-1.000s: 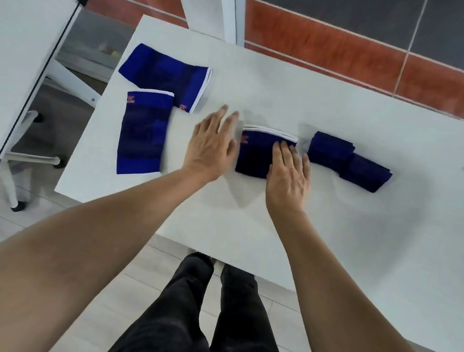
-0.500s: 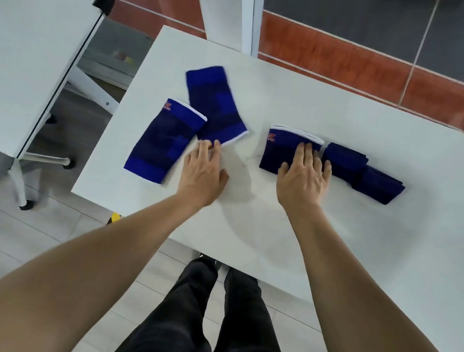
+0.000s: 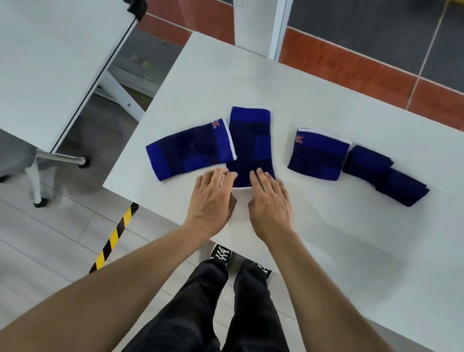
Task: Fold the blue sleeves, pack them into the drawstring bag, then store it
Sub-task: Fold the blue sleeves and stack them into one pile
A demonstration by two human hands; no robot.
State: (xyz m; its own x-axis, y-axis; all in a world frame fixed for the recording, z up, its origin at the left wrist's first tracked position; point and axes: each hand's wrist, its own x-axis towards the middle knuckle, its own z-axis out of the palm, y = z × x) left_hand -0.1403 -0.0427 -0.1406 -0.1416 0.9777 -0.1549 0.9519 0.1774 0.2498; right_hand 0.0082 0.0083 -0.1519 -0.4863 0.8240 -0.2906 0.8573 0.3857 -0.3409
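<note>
Hands, left hand (image 3: 212, 199) and right hand (image 3: 270, 204), now flat-fingered together on the middle sleeve (image 3: 250, 146).

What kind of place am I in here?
Probably an office or workshop room: plain white tables on wheeled legs, hazard tape on the floor, and tiled paving beyond a glass wall.

Person seen from above, bare forearms (image 3: 120, 286) unsleeved, no watch or rings visible, black trousers (image 3: 206, 322) at lower centre, black lace-up sneakers (image 3: 220, 255) with white laces
</note>
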